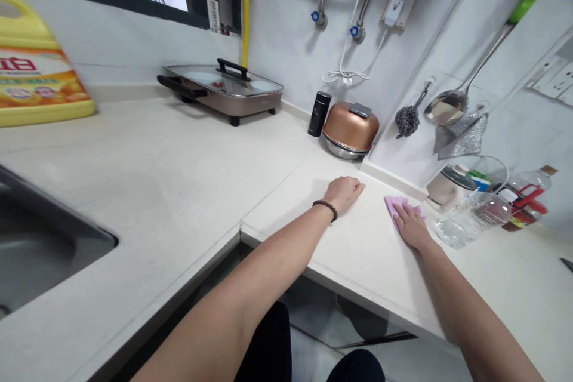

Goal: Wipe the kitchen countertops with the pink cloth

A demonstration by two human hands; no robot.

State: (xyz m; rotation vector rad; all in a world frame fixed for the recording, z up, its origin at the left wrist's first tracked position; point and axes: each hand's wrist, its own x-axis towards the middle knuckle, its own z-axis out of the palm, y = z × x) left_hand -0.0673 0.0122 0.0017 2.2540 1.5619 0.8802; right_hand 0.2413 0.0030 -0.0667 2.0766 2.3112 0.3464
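In the head view, two bare hands were at a white counter (197, 173). The left hand (342, 195) was curled up like a loose fist and seemed to rest on the counter. It had nothing that I could see in it. A dark bracelet (325, 209) was around that wrist. The right hand (409, 227) lay flat, with its fingers out on top of a pink cloth (391, 205). The cloth was on the counter, to the right of the left hand, and part of it was under the fingers.

Just right of the cloth was a clear bottle (474, 219). Past the left hand, by the wall, sat a shiny brown pot (351, 127). A black flask (319, 113) stood just beside it. Farther left was a wide pan (255, 107) with a lid on. A big yellow jug (33, 80) stood at the far left, and the sink (33, 239) was nearer. A scrubber (407, 121) hung on the right wall, close to a ladle (447, 106) with a green handle.
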